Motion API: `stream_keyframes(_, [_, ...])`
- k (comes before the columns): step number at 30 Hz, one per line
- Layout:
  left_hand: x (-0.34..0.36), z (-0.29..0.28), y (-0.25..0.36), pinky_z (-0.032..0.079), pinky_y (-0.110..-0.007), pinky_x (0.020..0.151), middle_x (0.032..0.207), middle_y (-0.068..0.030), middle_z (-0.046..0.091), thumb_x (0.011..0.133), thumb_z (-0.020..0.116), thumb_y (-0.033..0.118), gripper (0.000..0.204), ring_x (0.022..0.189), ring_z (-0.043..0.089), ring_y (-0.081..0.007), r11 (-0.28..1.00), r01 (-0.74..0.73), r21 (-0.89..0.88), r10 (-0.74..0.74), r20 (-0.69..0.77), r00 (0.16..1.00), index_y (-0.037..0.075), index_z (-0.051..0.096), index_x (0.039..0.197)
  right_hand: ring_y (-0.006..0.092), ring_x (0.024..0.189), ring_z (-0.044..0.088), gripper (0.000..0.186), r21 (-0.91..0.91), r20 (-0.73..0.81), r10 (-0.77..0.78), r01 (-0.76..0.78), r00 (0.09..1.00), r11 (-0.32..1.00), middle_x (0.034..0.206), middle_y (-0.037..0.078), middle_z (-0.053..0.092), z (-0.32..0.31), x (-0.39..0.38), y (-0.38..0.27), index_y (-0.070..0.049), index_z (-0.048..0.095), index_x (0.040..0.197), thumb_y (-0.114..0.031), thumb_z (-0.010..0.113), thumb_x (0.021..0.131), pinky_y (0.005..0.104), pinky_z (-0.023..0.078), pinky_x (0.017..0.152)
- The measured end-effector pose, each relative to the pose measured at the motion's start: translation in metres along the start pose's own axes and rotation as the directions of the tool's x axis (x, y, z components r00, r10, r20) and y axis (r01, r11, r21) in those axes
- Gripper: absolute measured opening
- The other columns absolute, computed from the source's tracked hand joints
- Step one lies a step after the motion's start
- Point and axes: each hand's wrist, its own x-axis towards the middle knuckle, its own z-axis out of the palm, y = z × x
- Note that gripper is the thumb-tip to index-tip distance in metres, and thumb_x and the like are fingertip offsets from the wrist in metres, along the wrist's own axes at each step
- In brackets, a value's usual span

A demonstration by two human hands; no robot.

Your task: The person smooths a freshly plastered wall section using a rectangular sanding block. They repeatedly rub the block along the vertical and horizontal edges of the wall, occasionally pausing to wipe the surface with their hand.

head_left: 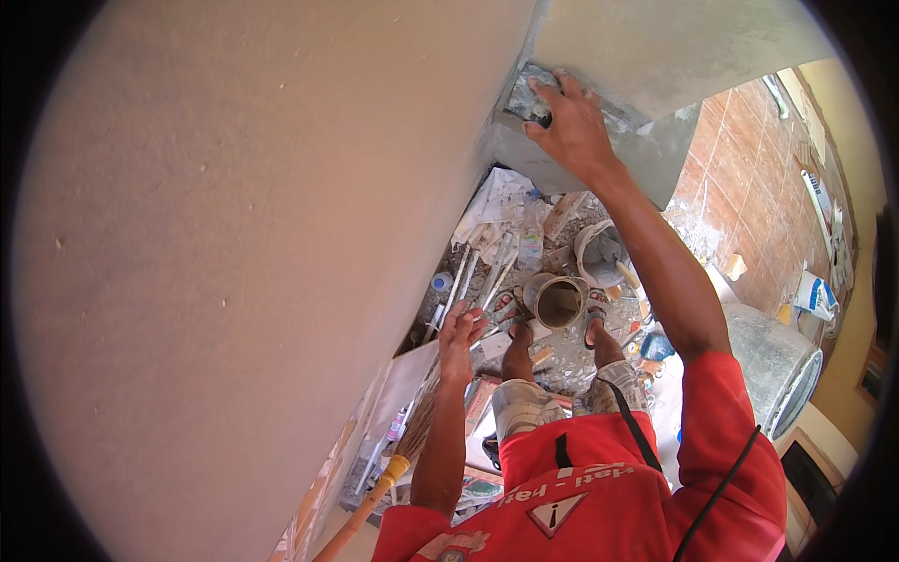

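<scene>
My right hand (573, 126) is raised to the inside corner at the top, fingers wrapped over a flat, mortar-smeared tool (521, 89), probably a trowel, held against grey plaster (585, 155) below a smooth beige surface. The tool is partly hidden by my fingers. My left hand (459, 332) hangs lower, near the big pale wall (253, 234), with its fingers apart and slightly curled, holding nothing. Between my sandaled feet is a bucket (552, 318) with a dark interior.
A second bucket (599, 253) holds grey material. A large grey drum (758, 365) stands at right beside a dusty tiled floor (749, 159). Pipes, wood scraps, bottles and rubble litter the ground (538, 356). A broom (393, 473) lies at lower left.
</scene>
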Motion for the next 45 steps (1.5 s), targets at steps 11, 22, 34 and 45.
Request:
stream_keyframes(11, [0.002, -0.004, -0.012, 0.047, -0.035, 0.093, 0.122, -0.0128, 0.061, 0.1, 0.056, 0.029, 0.052, 0.104, 0.062, -0.021, 1.0, 0.023, 0.009, -0.023, 0.004, 1.0, 0.004, 0.04, 0.143, 0.0447, 0.117, 0.051, 0.063, -0.121, 0.071, 0.011, -0.002, 0.997, 0.993, 0.13, 0.026, 0.05, -0.011, -0.022, 0.014, -0.01, 0.057, 0.135, -0.021, 0.074, 0.076, 0.0523, 0.039, 0.102])
stream_keyframes(22, [0.006, 0.003, -0.007, 0.047, -0.032, 0.091, 0.12, -0.0112, 0.063, 0.097, 0.062, 0.031, 0.055, 0.098, 0.063, -0.0173, 0.999, -0.032, -0.026, 0.033, 0.028, 0.999, 0.003, 0.043, 0.141, 0.0454, 0.117, 0.051, 0.063, -0.127, 0.09, 0.249, -0.237, 0.964, 0.963, 0.137, 0.027, 0.046, -0.094, -0.102, 0.056, -0.01, 0.059, 0.134, -0.02, 0.079, 0.074, 0.0488, 0.044, 0.1])
stream_keyframes(34, [-0.009, 0.025, -0.021, 0.049, -0.032, 0.089, 0.122, -0.0133, 0.061, 0.097, 0.06, 0.033, 0.06, 0.101, 0.063, -0.0205, 0.997, 0.009, 0.076, -0.012, 0.044, 0.999, 0.003, 0.039, 0.144, 0.0477, 0.119, 0.047, 0.058, -0.083, 0.13, 0.085, -0.074, 0.988, 0.994, 0.141, 0.025, 0.043, -0.044, -0.08, 0.053, -0.012, 0.056, 0.134, -0.021, 0.072, 0.079, 0.0521, 0.044, 0.099])
stream_keyframes(45, [-0.02, 0.132, -0.008, 0.043, -0.035, 0.097, 0.132, -0.0128, 0.057, 0.095, 0.064, 0.039, 0.07, 0.11, 0.058, -0.0198, 0.997, -0.081, -0.001, 0.078, 0.276, 0.958, 0.005, 0.035, 0.148, 0.0216, 0.091, 0.065, 0.06, 0.801, 0.518, 0.328, -0.583, 0.79, 0.14, 0.117, 0.012, 0.065, -0.165, -0.155, 0.13, -0.003, 0.051, 0.136, -0.04, 0.064, 0.09, 0.0316, 0.051, 0.078])
